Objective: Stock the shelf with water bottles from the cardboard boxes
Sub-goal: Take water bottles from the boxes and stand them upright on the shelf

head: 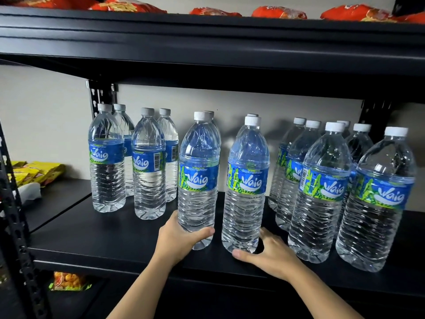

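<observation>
Several clear water bottles with blue labels and white caps stand on the black middle shelf [96, 236]. My left hand [178, 238] grips the base of one bottle [198, 180] near the shelf's front. My right hand [268, 254] curls around the base of a second bottle [247, 187] just to its right, thumb in front and fingers behind. Both bottles stand upright on the shelf. More bottles stand in pairs at the back left [107, 157] and in a cluster at the right [377, 199]. No cardboard box is in view.
Orange snack bags [279, 12] lie on the upper shelf. Yellow packets [39, 172] sit on a neighbouring shelf at the left. A snack bag [69, 280] lies on the lower shelf. A black upright post [20, 249] runs along the front left.
</observation>
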`<control>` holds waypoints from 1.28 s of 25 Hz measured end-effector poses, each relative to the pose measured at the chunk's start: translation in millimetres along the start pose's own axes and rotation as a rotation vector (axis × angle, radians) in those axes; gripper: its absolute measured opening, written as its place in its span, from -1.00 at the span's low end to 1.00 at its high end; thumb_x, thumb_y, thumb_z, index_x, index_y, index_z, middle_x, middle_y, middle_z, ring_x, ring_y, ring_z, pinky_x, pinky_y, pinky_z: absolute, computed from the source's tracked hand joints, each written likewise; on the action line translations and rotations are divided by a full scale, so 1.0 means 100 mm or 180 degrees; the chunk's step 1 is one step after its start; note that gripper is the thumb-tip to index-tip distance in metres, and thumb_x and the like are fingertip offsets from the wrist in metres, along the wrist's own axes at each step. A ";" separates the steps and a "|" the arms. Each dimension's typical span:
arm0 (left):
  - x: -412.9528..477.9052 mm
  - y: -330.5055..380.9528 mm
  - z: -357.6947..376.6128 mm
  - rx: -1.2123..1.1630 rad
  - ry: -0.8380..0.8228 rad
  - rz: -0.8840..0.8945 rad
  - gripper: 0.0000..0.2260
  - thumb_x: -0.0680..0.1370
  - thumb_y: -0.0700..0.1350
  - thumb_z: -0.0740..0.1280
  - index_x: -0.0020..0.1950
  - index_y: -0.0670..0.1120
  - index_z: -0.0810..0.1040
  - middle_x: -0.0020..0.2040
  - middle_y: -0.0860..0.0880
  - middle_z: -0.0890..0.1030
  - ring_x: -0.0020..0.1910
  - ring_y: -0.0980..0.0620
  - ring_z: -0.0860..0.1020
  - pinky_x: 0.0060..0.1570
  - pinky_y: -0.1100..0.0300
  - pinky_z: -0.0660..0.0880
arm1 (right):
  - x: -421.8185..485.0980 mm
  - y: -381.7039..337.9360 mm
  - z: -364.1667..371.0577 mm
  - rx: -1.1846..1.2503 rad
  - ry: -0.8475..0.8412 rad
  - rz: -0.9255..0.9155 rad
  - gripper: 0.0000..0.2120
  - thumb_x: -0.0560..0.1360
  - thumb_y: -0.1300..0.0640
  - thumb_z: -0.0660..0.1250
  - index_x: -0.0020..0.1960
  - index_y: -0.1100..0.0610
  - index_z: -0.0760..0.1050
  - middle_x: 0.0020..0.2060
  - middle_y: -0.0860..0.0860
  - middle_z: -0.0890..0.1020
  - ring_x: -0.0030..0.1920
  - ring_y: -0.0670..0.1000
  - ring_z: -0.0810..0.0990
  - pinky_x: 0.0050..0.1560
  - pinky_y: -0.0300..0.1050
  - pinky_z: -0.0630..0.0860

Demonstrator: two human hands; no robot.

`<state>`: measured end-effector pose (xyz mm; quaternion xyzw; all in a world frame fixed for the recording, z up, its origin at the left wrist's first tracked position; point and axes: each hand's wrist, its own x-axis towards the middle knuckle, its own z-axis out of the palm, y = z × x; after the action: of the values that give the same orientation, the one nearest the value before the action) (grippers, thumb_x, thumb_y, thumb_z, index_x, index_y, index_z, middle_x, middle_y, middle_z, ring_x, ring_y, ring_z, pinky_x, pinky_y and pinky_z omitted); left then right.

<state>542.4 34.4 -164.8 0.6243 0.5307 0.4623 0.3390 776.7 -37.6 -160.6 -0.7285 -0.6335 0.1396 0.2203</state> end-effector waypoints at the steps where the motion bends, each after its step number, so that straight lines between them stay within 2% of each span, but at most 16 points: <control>1: -0.01 0.00 0.00 0.0022 0.0023 0.0015 -0.41 0.15 0.20 0.63 0.10 0.12 0.53 -0.07 0.21 0.67 -0.04 0.34 0.57 -0.13 0.42 0.41 | -0.01 -0.01 0.00 -0.0012 0.0011 0.0004 -0.09 0.22 -0.57 0.30 0.46 -0.20 0.23 0.47 -0.14 0.33 0.48 0.01 0.27 0.40 -0.02 0.29; 4: -0.02 0.01 0.01 0.0077 0.0071 0.0041 -0.39 0.18 0.24 0.61 0.14 0.11 0.52 -0.06 0.21 0.66 -0.04 0.35 0.56 -0.13 0.44 0.40 | -0.01 -0.01 0.00 -0.0003 0.0010 0.0010 -0.08 0.22 -0.57 0.29 0.46 -0.19 0.24 0.46 -0.13 0.34 0.47 0.01 0.29 0.38 -0.02 0.30; 7: -0.03 0.01 0.02 0.0143 0.0093 0.0055 -0.35 0.18 0.27 0.59 0.17 0.10 0.51 -0.02 0.21 0.65 0.03 0.24 0.57 -0.01 0.33 0.43 | -0.01 -0.01 0.01 -0.0032 0.0030 -0.0022 -0.12 0.23 -0.57 0.29 0.44 -0.19 0.27 0.44 -0.14 0.37 0.46 0.01 0.31 0.37 -0.03 0.32; 11: -0.05 0.04 0.04 0.0100 0.0157 0.0035 -0.38 0.20 0.24 0.60 0.16 0.07 0.50 -0.04 0.19 0.64 -0.07 0.35 0.53 -0.07 0.35 0.41 | 0.01 0.00 0.01 -0.0099 0.0038 -0.0049 -0.13 0.21 -0.58 0.27 0.42 -0.21 0.30 0.41 -0.16 0.39 0.44 0.01 0.33 0.35 -0.03 0.34; 15: -0.04 0.02 0.04 0.0137 0.0115 0.0043 -0.33 0.19 0.26 0.60 0.19 0.05 0.48 0.01 0.17 0.63 0.06 0.17 0.58 0.01 0.28 0.43 | 0.02 0.02 0.03 0.0023 0.0084 -0.0117 -0.14 0.16 -0.60 0.27 0.36 -0.23 0.35 0.35 -0.19 0.45 0.40 -0.01 0.39 0.35 -0.01 0.38; 19: -0.08 0.04 0.06 0.0052 0.0091 0.0335 -0.09 0.18 0.29 0.59 0.41 0.03 0.32 0.22 0.13 0.55 0.24 0.13 0.50 0.20 0.23 0.39 | 0.01 0.03 0.02 0.0026 0.0118 -0.0144 -0.18 0.17 -0.59 0.30 0.32 -0.21 0.41 0.30 -0.15 0.50 0.36 -0.01 0.43 0.30 -0.04 0.41; 21: -0.12 0.04 0.07 0.0154 0.0135 0.0423 0.10 0.12 0.40 0.56 0.52 0.03 0.17 0.37 0.10 0.43 0.38 0.12 0.39 0.38 0.12 0.35 | -0.03 0.02 0.01 0.0064 0.0121 -0.0138 -0.17 0.17 -0.58 0.31 0.33 -0.18 0.42 0.30 -0.13 0.51 0.35 0.00 0.44 0.29 -0.05 0.42; 23: -0.20 0.06 0.08 0.0290 0.0189 0.0384 0.22 0.07 0.47 0.52 0.57 0.03 0.06 0.46 0.04 0.32 0.45 0.09 0.31 0.44 0.01 0.31 | -0.08 0.02 0.01 0.0055 0.0127 -0.0071 -0.14 0.22 -0.55 0.32 0.38 -0.11 0.39 0.33 -0.09 0.50 0.37 0.00 0.43 0.29 -0.07 0.40; 25: -0.32 0.03 0.09 0.0081 0.0428 0.0345 0.12 0.16 0.39 0.55 0.55 0.01 0.10 0.41 0.02 0.39 0.39 0.08 0.40 0.39 0.02 0.38 | -0.13 0.03 0.03 -0.0065 0.0188 -0.0003 -0.10 0.27 -0.56 0.25 0.44 -0.04 0.35 0.37 -0.07 0.47 0.38 0.01 0.42 0.31 -0.06 0.39; 26: -0.42 0.03 0.09 -0.0117 0.0657 0.0356 -0.03 0.25 0.29 0.56 0.50 -0.01 0.18 0.31 0.01 0.47 0.29 0.06 0.49 0.31 0.02 0.45 | -0.18 0.04 0.05 -0.0147 0.0253 -0.0016 -0.13 0.32 -0.54 0.22 0.45 -0.03 0.35 0.37 -0.07 0.48 0.37 0.01 0.43 0.31 -0.06 0.40; 28: -0.66 0.05 0.13 -0.0469 0.1361 0.0267 -0.45 0.46 0.03 0.48 0.34 -0.08 0.33 0.07 -0.04 0.52 0.02 -0.04 0.56 0.14 -0.09 0.52 | -0.30 0.06 0.09 -0.0242 0.0518 -0.0134 -0.29 0.46 -0.43 0.19 0.45 -0.02 0.37 0.35 -0.08 0.50 0.35 -0.01 0.46 0.27 -0.10 0.40; 30: -0.92 0.13 0.21 -0.0519 0.1859 0.0162 -0.73 0.55 -0.15 0.36 0.19 -0.13 0.38 -0.07 -0.06 0.48 -0.11 -0.10 0.51 0.03 -0.13 0.49 | -0.47 0.11 0.10 -0.0176 0.0790 -0.0297 -0.51 0.56 -0.25 0.21 0.40 -0.03 0.42 0.31 -0.13 0.54 0.30 -0.07 0.49 0.21 -0.20 0.39; 32: -1.14 0.24 0.34 -0.0522 0.1630 0.0209 -0.86 0.55 -0.21 0.32 0.06 -0.09 0.40 -0.15 -0.02 0.49 -0.15 -0.07 0.51 -0.07 0.00 0.46 | -0.67 0.22 0.12 0.0128 0.0930 -0.0412 -0.67 0.58 -0.11 0.26 0.32 -0.07 0.48 0.23 -0.20 0.58 0.26 -0.14 0.51 0.14 -0.33 0.36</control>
<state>581.4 -79.8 -179.6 0.4744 0.5394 0.6573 0.2279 779.0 -104.0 -186.6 -0.6941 -0.6374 0.0302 0.3332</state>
